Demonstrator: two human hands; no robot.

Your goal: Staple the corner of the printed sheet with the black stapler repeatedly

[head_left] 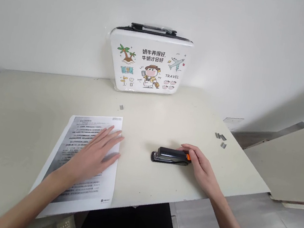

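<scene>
Printed paper (104, 189) lies at the left front of the table, its lower edge near the table's front edge. My left hand (93, 158) rests flat on it with the fingers stretched out, covering part of the text. To the right, a black stapler (171, 155) with an orange part at its rear end lies on the table, its front pointing left. My right hand (201, 169) grips that rear end between thumb and fingers. A stretch of bare tabletop separates the stapler from the paper.
A white case (151, 63) with cartoon prints and a black handle leans against the wall at the back. One small strip of staples (121, 107) lies before it, and several staple strips (220, 136) lie near the right edge of the table (19, 107).
</scene>
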